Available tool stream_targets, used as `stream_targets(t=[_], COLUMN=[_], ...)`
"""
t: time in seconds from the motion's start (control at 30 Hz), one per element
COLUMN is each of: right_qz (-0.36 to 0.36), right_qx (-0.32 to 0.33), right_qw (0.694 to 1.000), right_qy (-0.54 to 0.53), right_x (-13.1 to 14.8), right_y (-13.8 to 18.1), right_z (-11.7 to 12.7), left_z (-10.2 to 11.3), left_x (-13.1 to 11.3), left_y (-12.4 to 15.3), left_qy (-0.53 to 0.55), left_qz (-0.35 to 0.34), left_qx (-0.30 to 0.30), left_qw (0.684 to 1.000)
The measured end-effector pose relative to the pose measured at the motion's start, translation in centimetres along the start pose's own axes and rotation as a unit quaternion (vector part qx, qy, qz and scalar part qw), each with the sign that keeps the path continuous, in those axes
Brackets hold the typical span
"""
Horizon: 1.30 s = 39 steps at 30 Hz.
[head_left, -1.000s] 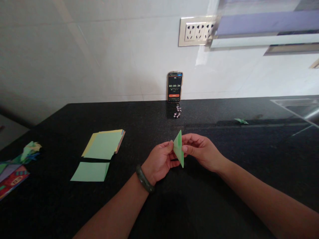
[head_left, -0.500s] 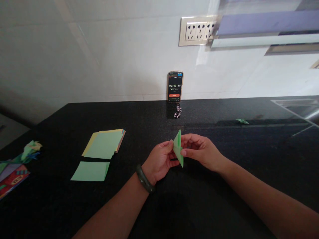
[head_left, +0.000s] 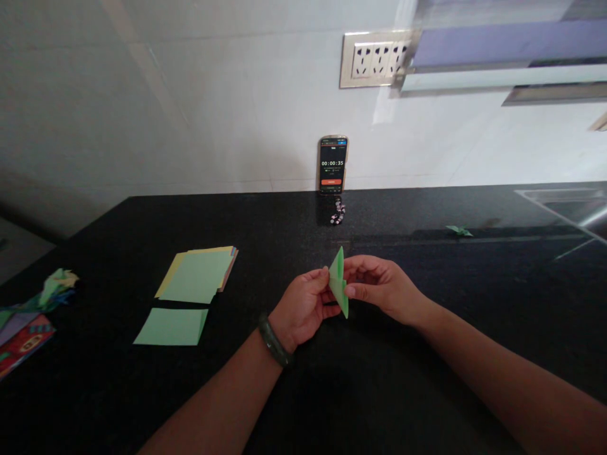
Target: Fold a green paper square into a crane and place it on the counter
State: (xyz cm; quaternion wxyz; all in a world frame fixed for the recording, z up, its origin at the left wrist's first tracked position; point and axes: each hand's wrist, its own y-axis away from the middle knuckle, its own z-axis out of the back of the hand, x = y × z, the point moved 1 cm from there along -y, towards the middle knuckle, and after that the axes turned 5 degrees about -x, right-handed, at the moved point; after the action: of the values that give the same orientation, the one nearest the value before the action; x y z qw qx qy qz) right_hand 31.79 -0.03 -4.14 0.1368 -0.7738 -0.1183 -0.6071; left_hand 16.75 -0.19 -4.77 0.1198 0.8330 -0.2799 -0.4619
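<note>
A small piece of folded green paper (head_left: 338,284) is held up above the black countertop, its layers partly spread along the right edge. My left hand (head_left: 306,306) grips its left side, thumb on the near face and fingers behind. With thumb and fingertips, my right hand (head_left: 384,287) pinches the right edge near the middle. Some fingertips of both hands are hidden behind the paper. To the left lie a folded green sheet (head_left: 171,327) and, just beyond it, a stack of coloured paper (head_left: 196,275) with a green sheet on top.
A phone (head_left: 332,164) showing a timer leans against the wall, a beaded strap (head_left: 338,212) in front of it. Right of it lies a small green folded paper shape (head_left: 459,230). Colourful packets (head_left: 26,338) and crumpled paper (head_left: 57,287) sit at far left.
Hardly anything differs. Both hands keep their hold on the folded green paper, and the view has shifted very slightly.
</note>
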Motion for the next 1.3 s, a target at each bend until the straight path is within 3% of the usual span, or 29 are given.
stream_targets(t=[0.53, 0.87, 1.03, 1.3], right_qz=[0.016, 0.052, 0.071, 0.197], right_qx=[-0.011, -0.075, -0.128, -0.126], right_qw=[0.998, 0.977, 0.954, 0.904], right_qy=[0.061, 0.193, 0.262, 0.358], right_x=[0.2, 0.1, -0.5, 0.5], right_y=[0.1, 0.1, 0.1, 0.2], right_z=[-0.2, -0.4, 0.0, 0.1], left_z=[-0.2, -0.3, -0.6, -0.9], left_x=[-0.1, 0.4, 0.6, 0.4], left_y=[0.2, 0.0, 0.3, 0.5], left_qy=[-0.017, -0.051, -0.08, -0.008], left_qz=[-0.012, -0.125, -0.099, -0.012], left_qx=[-0.009, -0.082, -0.049, -0.007], left_qw=[1.0, 0.987, 0.991, 1.0])
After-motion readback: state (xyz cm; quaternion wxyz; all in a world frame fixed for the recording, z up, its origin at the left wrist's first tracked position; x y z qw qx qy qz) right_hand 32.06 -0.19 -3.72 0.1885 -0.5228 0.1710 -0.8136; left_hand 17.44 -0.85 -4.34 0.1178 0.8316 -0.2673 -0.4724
